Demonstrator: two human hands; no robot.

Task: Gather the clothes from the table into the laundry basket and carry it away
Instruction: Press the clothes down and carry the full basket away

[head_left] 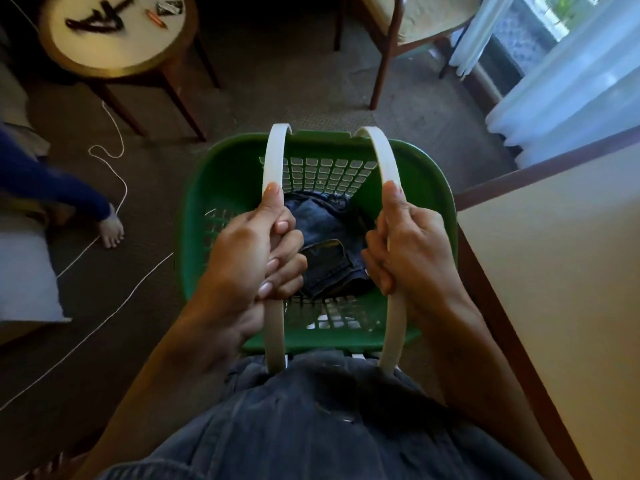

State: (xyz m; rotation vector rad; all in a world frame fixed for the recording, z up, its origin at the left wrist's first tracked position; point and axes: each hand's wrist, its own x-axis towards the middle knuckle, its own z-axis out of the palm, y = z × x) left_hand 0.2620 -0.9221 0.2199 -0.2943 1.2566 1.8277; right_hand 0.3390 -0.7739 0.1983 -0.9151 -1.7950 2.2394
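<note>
Left hand (254,252): fingers curled round the left white handle (272,161) of the green laundry basket (221,188), thumb laid straight along the strap's top face. Right hand (407,242): wrapped round the right white handle (388,161) in the same way, thumb pointing up the strap. Both grips sit about midway along the arched handles, which stand upright and apart from each other.

Basket: held in front of the person's body, its near rim against the dark denim garment (322,420) the person wears. The carpet (277,95) shows beyond its far rim. Lattice walls, solid green rim.

Contents: folded dark blue jeans (330,247) lying on the basket floor, between the two hands as seen from above; a pocket faces up. Pale floor shows through the lattice near the close wall.

Table (561,271): pale top with dark wood edge, at the person's right; its left edge runs just beside the basket's right rim.

Surroundings: round side table (114,53) with brass-coloured rim at far left, carrying a dark strap-like object (95,22), blurred. A wooden chair (415,26) stands at the far side, white curtains (568,95) to its right. A white cord (114,161) trails across the carpet on the left. A second person's bare foot (110,230) and blue trouser leg (45,185) rest on the carpet at the left edge, well apart from the basket.
</note>
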